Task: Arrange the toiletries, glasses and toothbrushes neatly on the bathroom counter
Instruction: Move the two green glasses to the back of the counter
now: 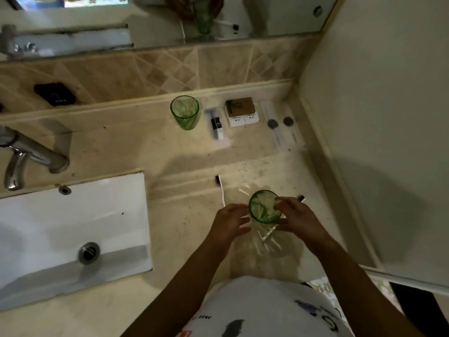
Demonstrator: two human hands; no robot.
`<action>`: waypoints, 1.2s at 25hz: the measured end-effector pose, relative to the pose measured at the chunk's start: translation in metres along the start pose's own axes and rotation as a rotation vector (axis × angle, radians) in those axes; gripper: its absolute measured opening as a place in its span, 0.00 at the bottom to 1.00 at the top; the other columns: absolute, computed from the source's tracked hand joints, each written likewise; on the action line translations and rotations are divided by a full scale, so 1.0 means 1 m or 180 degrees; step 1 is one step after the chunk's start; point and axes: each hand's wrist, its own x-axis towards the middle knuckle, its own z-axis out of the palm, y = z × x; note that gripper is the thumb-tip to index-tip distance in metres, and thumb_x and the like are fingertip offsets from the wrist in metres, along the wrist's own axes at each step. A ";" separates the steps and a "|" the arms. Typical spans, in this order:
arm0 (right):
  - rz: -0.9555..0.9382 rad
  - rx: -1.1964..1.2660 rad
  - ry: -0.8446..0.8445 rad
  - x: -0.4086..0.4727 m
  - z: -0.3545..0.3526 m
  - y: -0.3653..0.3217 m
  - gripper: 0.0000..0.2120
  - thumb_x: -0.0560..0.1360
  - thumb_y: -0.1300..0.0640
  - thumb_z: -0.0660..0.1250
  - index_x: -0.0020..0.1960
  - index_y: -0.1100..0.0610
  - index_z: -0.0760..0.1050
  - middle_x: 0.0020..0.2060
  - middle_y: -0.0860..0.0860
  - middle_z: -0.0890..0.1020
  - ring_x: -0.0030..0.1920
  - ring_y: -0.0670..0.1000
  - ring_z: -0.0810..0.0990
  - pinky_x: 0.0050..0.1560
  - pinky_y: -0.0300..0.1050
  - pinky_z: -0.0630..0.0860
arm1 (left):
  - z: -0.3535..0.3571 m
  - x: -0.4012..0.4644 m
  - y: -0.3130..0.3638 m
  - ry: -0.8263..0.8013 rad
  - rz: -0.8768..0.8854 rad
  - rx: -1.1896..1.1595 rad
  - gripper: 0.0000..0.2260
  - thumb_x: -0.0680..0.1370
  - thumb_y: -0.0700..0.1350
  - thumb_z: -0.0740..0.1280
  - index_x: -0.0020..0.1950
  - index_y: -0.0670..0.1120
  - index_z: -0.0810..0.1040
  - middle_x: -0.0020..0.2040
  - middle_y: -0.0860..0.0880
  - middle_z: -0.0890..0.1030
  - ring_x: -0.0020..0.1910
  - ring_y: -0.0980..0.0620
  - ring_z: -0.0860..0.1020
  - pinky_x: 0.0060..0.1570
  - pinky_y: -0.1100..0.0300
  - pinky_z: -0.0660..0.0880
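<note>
Right hand [295, 216] grips the near green glass [264, 207] by the rim, thumb over the edge; left hand [229, 221] is open, fingers just beside the glass wall, probably steadying it, though contact isn't clear. Glass sits at the counter's [136, 152] front edge over a clear plastic wrapper [266, 242]. Likely headed for the back row beside the other glass [185, 115], small boxes [241, 112] and packets [283, 128].

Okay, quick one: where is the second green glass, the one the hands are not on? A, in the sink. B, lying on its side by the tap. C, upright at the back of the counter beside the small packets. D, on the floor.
C: the free green glass stands upright near the backsplash, left of a clear packet and the small boxes, while the hands flank the near glass.
</note>
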 end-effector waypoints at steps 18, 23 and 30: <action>-0.0837 -0.0416 -0.0586 -0.006 0.114 -0.067 0.23 0.68 0.52 0.68 0.64 0.48 0.77 0.53 0.49 0.83 0.50 0.53 0.84 0.54 0.56 0.82 | -0.085 -0.028 0.032 0.0592 0.1434 -0.0638 0.13 0.82 0.36 0.60 0.59 0.46 0.81 0.57 0.48 0.84 0.58 0.46 0.82 0.59 0.48 0.78; -0.0598 -0.0171 -0.0808 0.020 0.165 -0.088 0.25 0.66 0.53 0.68 0.64 0.51 0.78 0.51 0.54 0.84 0.44 0.57 0.86 0.52 0.60 0.83 | -0.121 -0.014 0.058 0.0933 0.1468 -0.0873 0.12 0.83 0.38 0.59 0.62 0.43 0.79 0.59 0.47 0.82 0.61 0.45 0.80 0.60 0.47 0.78; -0.0469 -0.0100 -0.0891 0.044 0.201 -0.098 0.17 0.71 0.58 0.70 0.59 0.50 0.79 0.50 0.55 0.85 0.46 0.60 0.86 0.52 0.59 0.83 | -0.148 0.003 0.079 0.1117 0.1435 -0.0899 0.11 0.83 0.41 0.60 0.61 0.45 0.80 0.58 0.46 0.83 0.59 0.46 0.80 0.57 0.48 0.79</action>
